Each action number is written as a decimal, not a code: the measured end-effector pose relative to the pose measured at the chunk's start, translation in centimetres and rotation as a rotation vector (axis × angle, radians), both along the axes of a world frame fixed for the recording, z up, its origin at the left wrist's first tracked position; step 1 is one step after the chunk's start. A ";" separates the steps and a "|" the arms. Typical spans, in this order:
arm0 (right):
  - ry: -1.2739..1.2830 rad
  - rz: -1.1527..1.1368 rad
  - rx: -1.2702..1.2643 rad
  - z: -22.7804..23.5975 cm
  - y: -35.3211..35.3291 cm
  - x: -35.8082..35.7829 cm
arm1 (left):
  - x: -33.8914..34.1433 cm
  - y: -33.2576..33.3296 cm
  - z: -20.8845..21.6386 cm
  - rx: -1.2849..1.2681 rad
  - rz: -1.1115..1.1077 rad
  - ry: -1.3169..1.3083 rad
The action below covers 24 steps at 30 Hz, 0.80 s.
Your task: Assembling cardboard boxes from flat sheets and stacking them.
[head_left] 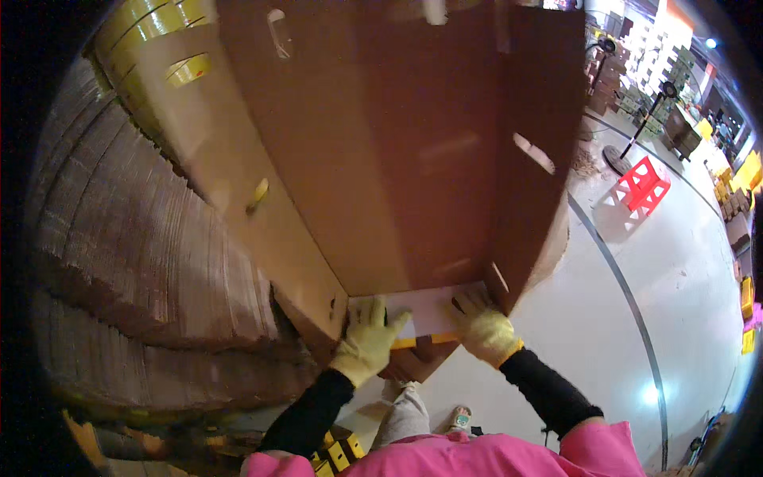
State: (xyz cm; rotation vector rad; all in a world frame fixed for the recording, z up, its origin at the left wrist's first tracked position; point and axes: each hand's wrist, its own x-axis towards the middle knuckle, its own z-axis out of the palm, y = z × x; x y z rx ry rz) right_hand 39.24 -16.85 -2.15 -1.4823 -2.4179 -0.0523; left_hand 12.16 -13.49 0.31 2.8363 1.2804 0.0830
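A tall brown cardboard box (381, 159) with hand-hole slots in its walls stands in front of me, its inside facing me. At its near end lies a white panel (429, 312) with a yellow strip along the front edge. My left hand (367, 340), in a yellowish glove, rests on the panel's left end with fingers stretched and thumb apart. At the right end, my right hand (486, 330), gloved alike, reaches fingers forward over the panel beside the box's right wall. Neither hand is wrapped round anything that I can see. The panel's underside is hidden.
Tall stacks of flat cardboard (151, 246) crowd the left side. Yellow tape rolls (151, 36) show behind the box. A red plastic stool (645, 185) and a stand with a round base (616, 160) are on the pale floor at right. Yellow boxes (343, 449) sit low by my left side.
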 end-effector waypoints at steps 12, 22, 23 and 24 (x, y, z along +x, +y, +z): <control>0.389 -0.016 -0.466 9.9 -2.9 -6.1 | 0.4 9.7 13.1 -0.363 0.223 0.212; 0.672 0.247 -0.344 4.5 -9.4 0.1 | 14.2 1.1 0.7 0.125 -0.261 -0.256; 0.672 0.077 -0.241 4.4 -9.6 3.5 | 12.1 0.4 1.1 0.113 -0.386 -0.267; 0.295 -0.025 0.045 7.4 -8.2 6.3 | 9.6 -0.3 2.1 0.097 -0.506 -0.271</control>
